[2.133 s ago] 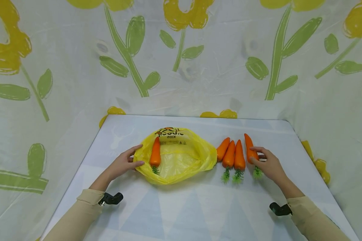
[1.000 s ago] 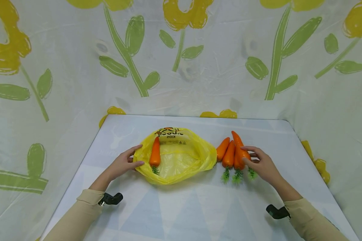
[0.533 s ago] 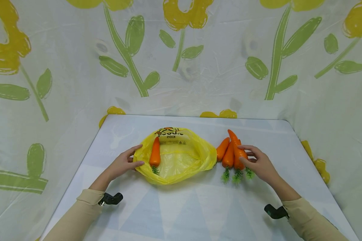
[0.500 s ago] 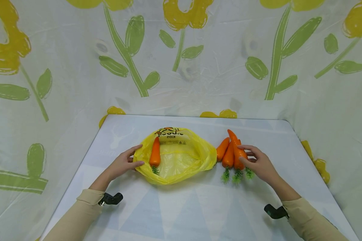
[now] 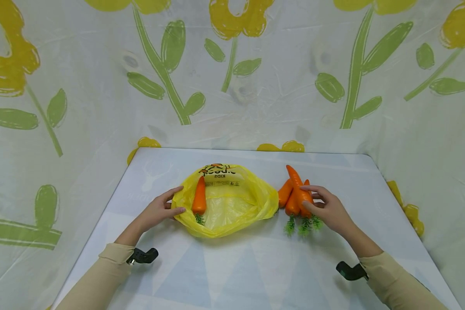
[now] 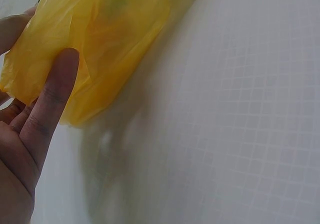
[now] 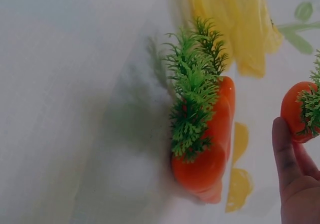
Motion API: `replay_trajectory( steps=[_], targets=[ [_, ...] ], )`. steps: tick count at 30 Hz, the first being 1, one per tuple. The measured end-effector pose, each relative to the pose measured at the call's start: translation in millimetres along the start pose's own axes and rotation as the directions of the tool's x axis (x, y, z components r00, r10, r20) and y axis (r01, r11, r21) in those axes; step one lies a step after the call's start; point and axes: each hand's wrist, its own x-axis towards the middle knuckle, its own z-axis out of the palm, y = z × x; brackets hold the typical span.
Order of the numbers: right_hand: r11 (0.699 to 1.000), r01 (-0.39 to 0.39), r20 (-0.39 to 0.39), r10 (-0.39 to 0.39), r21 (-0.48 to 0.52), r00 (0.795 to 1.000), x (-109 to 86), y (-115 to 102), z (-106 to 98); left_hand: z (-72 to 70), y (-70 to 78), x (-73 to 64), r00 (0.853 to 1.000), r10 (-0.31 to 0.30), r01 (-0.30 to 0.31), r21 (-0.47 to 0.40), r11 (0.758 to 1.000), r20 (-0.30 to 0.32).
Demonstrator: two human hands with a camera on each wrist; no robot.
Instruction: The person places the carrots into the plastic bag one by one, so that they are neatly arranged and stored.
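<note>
My left hand grips the left rim of a yellow plastic bag, thumb on one side of the film and fingers on the other. The bag's mouth gapes toward me, and one orange carrot with a green top lies inside. My right hand pinches another carrot between thumb and fingers. In the right wrist view this held carrot is raised off the table, apart from the loose carrots. Those 3 lie side by side against the bag's right end, partly covered by the held one in the head view.
A pale table with a blue triangle pattern carries everything. Behind and beside it hangs a white cloth printed with yellow flowers. A small black camera sits on each wrist.
My right hand has taken the rightmost carrot leftward, from beside the row to above the other loose carrots. The left hand and the bag stay in place.
</note>
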Motion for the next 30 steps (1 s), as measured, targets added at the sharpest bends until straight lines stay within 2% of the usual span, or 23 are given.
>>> replay_trajectory(
  steps=[13,24,30],
  targets=[
    [0.999,0.024,0.015,-0.025,0.041,1.000,5.2,-12,8,0.9,1.3,0.2,1.000,-0.001,0.001,-0.005,1.000,0.001],
    [0.991,0.105,0.022,-0.107,0.082,0.994,9.9,-21,19,1.2,1.7,0.1,1.000,0.001,-0.001,0.001,1.000,0.002],
    [0.989,0.110,0.039,-0.114,0.100,0.993,12.8,-24,25,1.8,2.3,-0.3,1.000,-0.003,0.003,-0.005,1.000,0.003]
  ],
)
